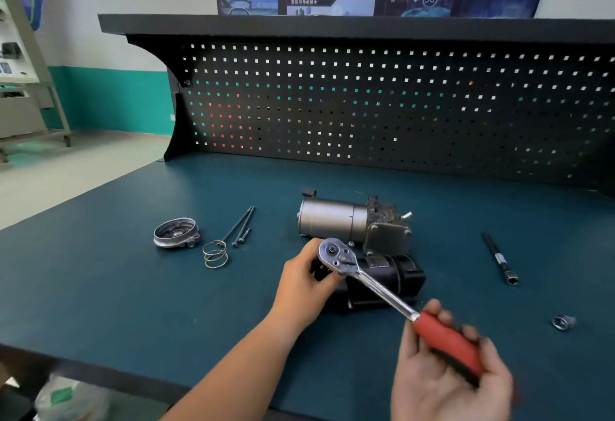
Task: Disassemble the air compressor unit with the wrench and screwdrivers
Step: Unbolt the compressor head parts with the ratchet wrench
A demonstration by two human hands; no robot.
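Surface: dark teal, with a black pegboard standing along its far edge.
Cap: round grey metal, open side up, lying furthest left of the loose parts.
Spring: wire coil just right of the cap and a little nearer.
Bolts: two long ones side by side and one short one, all slanted, their near ends close to the spring.
Left grip: fingers curled round the left end of the compressor's black body, under the wrench head.
Compressor: mid-surface, a silver cylinder on its side at the far side, a grey block at its right end, the black body lying nearer.
Wrench: chrome ratchet head above the left grip; the shaft slants to the near right. Whether the head sits on a fastener cannot be told.
Right grip: palm up at the near right, fingers clamped round the wrench's red handle, slightly blurred.
Bar: dark rod with a socket end, lying alone, well right of the compressor.
Fitting: small metal piece at the near right, too small to make out.
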